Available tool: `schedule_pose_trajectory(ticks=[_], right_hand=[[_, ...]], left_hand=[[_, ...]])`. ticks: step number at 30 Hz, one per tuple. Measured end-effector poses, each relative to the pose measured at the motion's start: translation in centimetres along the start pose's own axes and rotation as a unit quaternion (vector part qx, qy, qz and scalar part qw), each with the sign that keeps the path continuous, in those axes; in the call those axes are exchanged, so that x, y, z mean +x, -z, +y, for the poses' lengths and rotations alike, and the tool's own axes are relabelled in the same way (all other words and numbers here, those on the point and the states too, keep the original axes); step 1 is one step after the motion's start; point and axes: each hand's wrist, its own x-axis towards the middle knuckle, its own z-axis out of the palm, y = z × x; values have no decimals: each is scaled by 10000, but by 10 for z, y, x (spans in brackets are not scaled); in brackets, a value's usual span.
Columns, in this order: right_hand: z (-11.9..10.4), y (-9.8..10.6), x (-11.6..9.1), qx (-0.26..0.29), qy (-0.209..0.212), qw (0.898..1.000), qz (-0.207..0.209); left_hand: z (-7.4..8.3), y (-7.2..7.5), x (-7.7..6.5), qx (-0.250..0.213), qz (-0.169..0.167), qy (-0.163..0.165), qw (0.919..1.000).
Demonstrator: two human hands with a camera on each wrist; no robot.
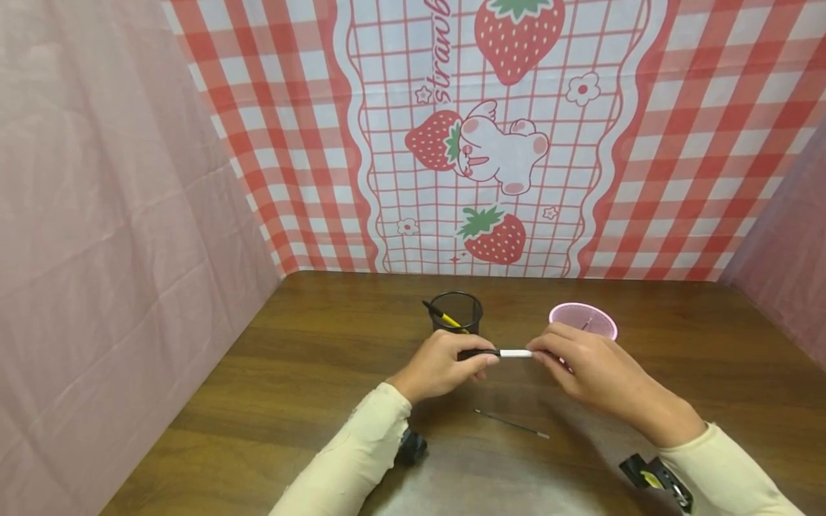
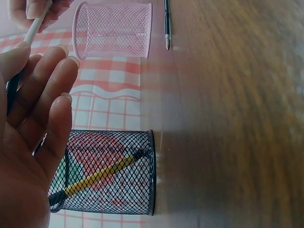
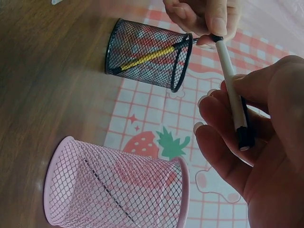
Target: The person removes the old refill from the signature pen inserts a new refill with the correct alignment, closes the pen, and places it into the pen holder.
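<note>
Both hands hold one black-and-white pen (image 1: 515, 353) level between them above the table. My left hand (image 1: 445, 365) pinches its black end between thumb and fingers. My right hand (image 1: 584, 365) grips the other end, where the right wrist view shows the white barrel (image 3: 228, 71) and a black end piece (image 3: 244, 137). On the wood in front of the hands lies a thin pen refill (image 1: 512, 424). Behind the left hand stands a black mesh cup (image 1: 479, 319) with a yellow-and-black pen (image 1: 445, 315) leaning in it.
A pink mesh cup (image 1: 555, 309) stands behind the right hand, with a thin dark stick (image 3: 110, 191) inside. Under everything is a brown wooden table (image 1: 310, 358). A strawberry-print checked cloth (image 1: 310, 143) hangs at the back, and a pink curtain (image 1: 129, 215) on the left.
</note>
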Motion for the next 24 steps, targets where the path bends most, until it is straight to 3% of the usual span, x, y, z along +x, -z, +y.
schedule_pose_trajectory(ticks=[19, 24], right_hand=[[2, 2, 1, 207, -9, 9997, -109], [0, -1, -2, 285, -25, 9994, -173]], left_hand=[[0, 1, 5, 90, 28, -85, 9999], [0, -2, 1, -4, -87, 40, 10000]])
